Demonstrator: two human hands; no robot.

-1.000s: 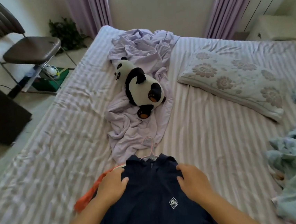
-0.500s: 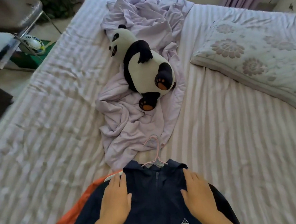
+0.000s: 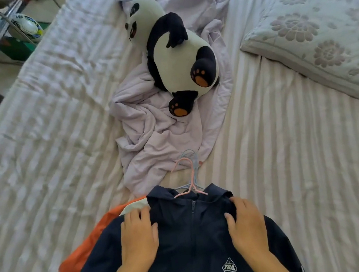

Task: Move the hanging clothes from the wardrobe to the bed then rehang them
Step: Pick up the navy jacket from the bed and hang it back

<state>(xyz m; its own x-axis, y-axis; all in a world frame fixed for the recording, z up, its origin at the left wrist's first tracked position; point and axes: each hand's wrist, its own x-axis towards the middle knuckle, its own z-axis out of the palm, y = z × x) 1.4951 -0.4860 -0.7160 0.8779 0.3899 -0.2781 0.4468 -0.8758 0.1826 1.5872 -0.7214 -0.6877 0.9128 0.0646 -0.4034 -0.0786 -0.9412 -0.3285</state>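
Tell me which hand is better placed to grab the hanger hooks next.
Right, marginally. Both hands lie flat on the navy jacket, but the hanger hooks emerge at the collar just right of centre, slightly nearer the right hand than the left hand.

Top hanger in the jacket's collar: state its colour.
Pink hanger, with a light blue one behind it; head view.

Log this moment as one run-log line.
stage: clothes on bed | hands: left hand, right hand flat on navy jacket | hangers: still in collar | underneath: orange garment
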